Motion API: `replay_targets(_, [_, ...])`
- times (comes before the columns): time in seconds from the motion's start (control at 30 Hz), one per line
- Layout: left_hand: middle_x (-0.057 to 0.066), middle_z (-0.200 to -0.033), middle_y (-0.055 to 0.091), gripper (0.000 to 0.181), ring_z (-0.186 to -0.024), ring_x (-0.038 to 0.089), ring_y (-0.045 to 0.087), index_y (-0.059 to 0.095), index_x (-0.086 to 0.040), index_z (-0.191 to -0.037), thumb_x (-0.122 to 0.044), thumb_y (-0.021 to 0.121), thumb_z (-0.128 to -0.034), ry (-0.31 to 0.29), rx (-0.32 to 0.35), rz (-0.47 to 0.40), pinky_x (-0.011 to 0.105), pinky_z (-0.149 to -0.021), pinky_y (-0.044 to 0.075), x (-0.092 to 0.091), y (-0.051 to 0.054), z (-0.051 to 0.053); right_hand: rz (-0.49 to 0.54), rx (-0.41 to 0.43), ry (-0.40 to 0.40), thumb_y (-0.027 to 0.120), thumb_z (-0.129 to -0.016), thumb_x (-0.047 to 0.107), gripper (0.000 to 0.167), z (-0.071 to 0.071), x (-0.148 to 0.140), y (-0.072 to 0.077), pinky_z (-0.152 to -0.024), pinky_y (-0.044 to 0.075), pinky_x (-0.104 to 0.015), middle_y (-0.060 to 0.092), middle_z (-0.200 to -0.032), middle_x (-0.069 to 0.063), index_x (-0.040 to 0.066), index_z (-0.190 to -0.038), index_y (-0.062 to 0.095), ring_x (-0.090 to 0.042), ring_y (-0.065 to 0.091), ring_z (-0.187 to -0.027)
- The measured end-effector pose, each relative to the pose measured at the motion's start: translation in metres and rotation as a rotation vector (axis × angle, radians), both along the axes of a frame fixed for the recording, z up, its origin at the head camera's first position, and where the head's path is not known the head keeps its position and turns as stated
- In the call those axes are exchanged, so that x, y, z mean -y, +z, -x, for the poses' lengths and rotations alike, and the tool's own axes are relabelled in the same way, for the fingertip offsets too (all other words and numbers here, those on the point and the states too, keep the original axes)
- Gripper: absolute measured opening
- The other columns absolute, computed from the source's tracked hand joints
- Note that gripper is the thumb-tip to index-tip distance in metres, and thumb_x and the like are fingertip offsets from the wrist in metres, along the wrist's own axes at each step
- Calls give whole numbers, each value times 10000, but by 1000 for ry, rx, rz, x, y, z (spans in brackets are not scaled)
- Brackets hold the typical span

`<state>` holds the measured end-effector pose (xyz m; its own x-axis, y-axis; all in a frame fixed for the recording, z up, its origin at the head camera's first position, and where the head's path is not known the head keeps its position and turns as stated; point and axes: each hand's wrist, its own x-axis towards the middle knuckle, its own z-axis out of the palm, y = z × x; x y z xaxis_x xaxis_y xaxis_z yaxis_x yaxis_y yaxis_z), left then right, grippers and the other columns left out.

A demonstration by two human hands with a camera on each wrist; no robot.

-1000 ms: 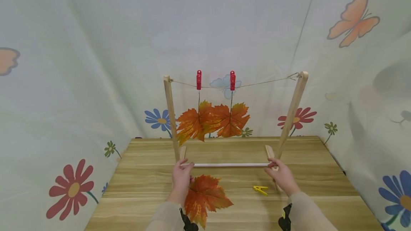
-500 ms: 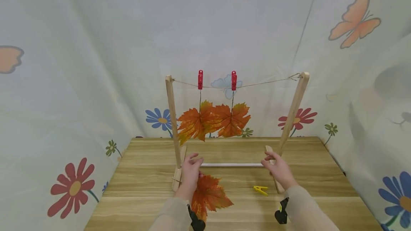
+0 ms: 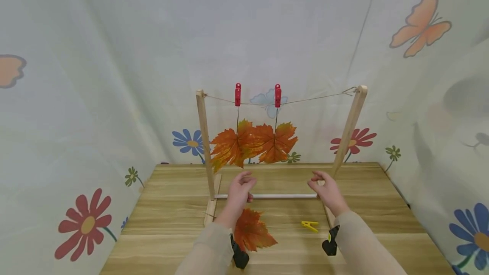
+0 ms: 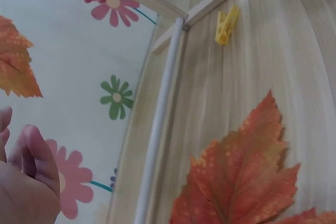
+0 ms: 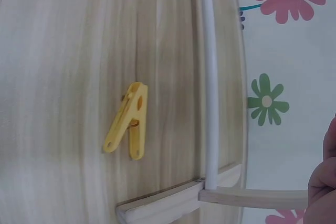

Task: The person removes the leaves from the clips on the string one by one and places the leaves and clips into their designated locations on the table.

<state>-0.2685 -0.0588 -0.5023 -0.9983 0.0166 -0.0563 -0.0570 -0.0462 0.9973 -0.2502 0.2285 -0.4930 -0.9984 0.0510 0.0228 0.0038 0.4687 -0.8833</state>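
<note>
My left hand (image 3: 238, 192) hovers above the left half of a white rod (image 3: 284, 196), its fingers loosely bent and holding nothing. Near the rod's right end is my right hand (image 3: 327, 191), also holding nothing, thumb close to its fingers. The rod joins the feet of a wooden stand, whose left post (image 3: 205, 143) and right post (image 3: 349, 130) carry a string (image 3: 313, 98). Two red clothespins (image 3: 238, 95) on it hang orange maple leaves (image 3: 231, 144). A red-orange maple leaf (image 4: 236, 182) lies on the table, partly behind my left forearm in the head view.
An open-legged yellow clothespin (image 5: 131, 121) lies on the wooden table (image 3: 164, 224), left of the stand's right foot (image 5: 163, 205). Behind stands a pale curtain (image 3: 298, 33) printed with flowers and butterflies. Each wrist wears a black camera mount (image 3: 240, 258).
Both hands have let go of the rod's ends and risen. The left hand has moved right and away; the right hand has shifted slightly left and up. The stand has stayed put.
</note>
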Motion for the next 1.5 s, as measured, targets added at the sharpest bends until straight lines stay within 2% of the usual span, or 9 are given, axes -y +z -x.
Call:
replay_targets(0.1, [94,-1125,595,372,-436,115,434,561,-146,-1235,-233,658,-887,-25,-16,1,253,-414,443,-4,11,2,3,-18,1,601,-922,307,547,4,2,6,-593,482,-299,521,-1197,-169,37,-1363,423,-175,491,-600])
replay_targets(0.3, [38,-1131,613,338,-432,110,403,576,-191,-1221,-249,647,-896,-63,-44,17,252,-415,433,-8,27,2,5,-41,7,592,-928,291,537,10,3,16,-588,471,-300,522,-1198,-176,36,-1367,418,-202,494,-590])
replay_targets(0.57, [101,-1159,608,328,-436,108,374,588,-176,-1217,-227,645,-899,-42,-77,19,245,-434,396,-12,39,7,-26,-99,19,595,-932,227,497,15,3,33,-599,485,-296,543,-1172,-195,19,-1353,431,-187,528,-612])
replay_targets(0.67, [85,-1148,614,306,-439,113,373,597,-197,-1193,-229,653,-893,-33,-82,13,252,-435,388,-15,43,10,-39,-112,19,592,-933,220,493,19,1,42,-627,496,-320,543,-1165,-188,22,-1354,429,-192,553,-691])
replay_targets(0.87, [74,-1106,623,308,-424,110,360,593,-124,-1189,-186,650,-893,-28,-137,3,238,-404,354,-18,60,13,-81,-128,35,572,-942,270,522,28,0,66,-666,503,-373,528,-1186,-174,39,-1381,408,-259,547,-699])
replay_targets(0.97, [41,-1089,629,277,-429,114,363,603,-169,-1163,-206,652,-893,-26,-144,12,237,-406,349,-18,67,15,-74,-130,38,571,-938,312,546,32,0,76,-684,508,-396,525,-1198,-164,56,-1391,406,-311,547,-695])
replay_targets(1.0, [16,-1074,630,275,-433,115,366,606,-190,-1156,-227,659,-889,-27,-152,15,233,-404,349,-19,66,18,-76,-129,39,570,-935,336,557,33,-1,79,-693,509,-397,525,-1201,-157,65,-1393,407,-313,551,-710])
replay_targets(1.2, [-5,-1074,622,278,-459,131,393,601,-225,-1162,-254,655,-891,-52,-186,19,239,-422,374,-22,81,20,-104,-143,41,574,-926,377,564,36,1,95,-609,474,-324,534,-1201,-134,88,-1386,425,-217,538,-649])
replay_targets(1.5, [12,-1085,626,279,-477,139,431,606,-230,-1163,-236,659,-889,-62,-191,-6,236,-433,408,-24,97,24,-120,-167,50,571,-931,360,540,40,4,112,-601,470,-342,546,-1203,-113,97,-1381,431,-269,561,-679])
